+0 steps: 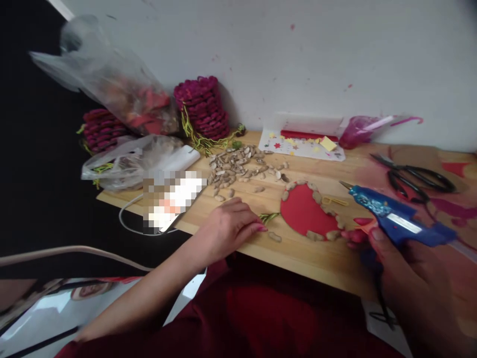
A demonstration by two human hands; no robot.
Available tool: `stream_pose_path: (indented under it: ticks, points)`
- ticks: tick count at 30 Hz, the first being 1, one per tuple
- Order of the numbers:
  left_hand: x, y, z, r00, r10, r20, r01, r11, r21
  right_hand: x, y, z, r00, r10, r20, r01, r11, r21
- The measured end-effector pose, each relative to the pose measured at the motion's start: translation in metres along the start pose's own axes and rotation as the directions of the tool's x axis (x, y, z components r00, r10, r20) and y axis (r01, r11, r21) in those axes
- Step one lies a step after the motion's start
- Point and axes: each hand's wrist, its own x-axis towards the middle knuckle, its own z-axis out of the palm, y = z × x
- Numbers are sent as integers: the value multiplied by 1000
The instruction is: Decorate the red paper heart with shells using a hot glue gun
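A blue hot glue gun [395, 216] is gripped in my right hand [400, 268], a finger at its orange trigger and the nozzle pointing left. Below and left of the nozzle lies a red heart-shaped piece [303, 211] with peanut shells [318, 196] along much of its edge. My left hand [234, 221] is at the table's front edge, fingers bent and pressed together; whatever they may hold is hidden. Green strands [269, 217] run between its fingertips and the heart. Just right of the thumb is a single peanut shell [275, 237].
Behind my left hand is a pile of peanut shells [238, 166]. A lit phone [179, 199], plastic bags [126, 161] and a magenta woven basket [203, 109] stand left. Black-handled scissors [421, 179], a pink cup [356, 132] and a star-covered sheet [301, 149] lie farther back.
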Motion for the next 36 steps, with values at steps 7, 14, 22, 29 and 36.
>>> stream_pose_path:
  ticks: [7, 14, 22, 29, 36]
  points:
    - [-9, -44, -34, 940, -181, -290, 260, 929, 264, 1, -21, -1, 1000, -4, 2, 4, 988, -154]
    - [2, -64, -40, 922, -289, -256, 372, 844, 386, 3, -25, -1, 1000, 0, -10, -3, 979, -206]
    - [17, -75, -29, 932, -295, -210, 356, 848, 392, 2, -10, -5, 1000, -6, 23, 10, 988, -157]
    - [28, -70, -40, 932, -346, -109, 354, 807, 473, 3, 10, -4, 999, 16, 47, -20, 996, 89]
    - [32, -63, -45, 909, -400, -119, 412, 812, 414, 5, 20, -10, 984, 66, 168, -125, 918, 376]
